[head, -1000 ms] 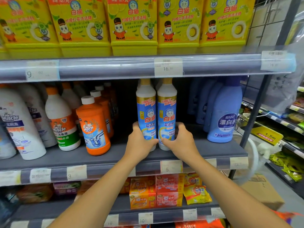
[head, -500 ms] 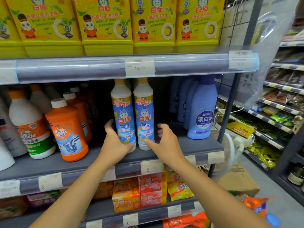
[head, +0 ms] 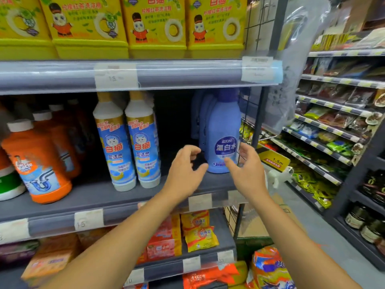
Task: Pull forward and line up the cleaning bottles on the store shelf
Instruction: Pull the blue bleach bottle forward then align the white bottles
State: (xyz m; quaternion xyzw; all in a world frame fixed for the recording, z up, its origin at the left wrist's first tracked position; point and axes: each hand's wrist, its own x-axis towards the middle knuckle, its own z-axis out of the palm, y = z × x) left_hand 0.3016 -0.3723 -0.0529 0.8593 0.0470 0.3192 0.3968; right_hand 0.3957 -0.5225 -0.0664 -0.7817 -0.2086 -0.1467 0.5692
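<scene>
While left hand and right hand hover empty, fingers apart, grey shelf, aisle

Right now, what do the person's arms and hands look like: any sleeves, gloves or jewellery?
The left hand and right hand are bare: no gloves, rings or watch visible. The left arm and right arm are bare too; no sleeve shows.
</scene>
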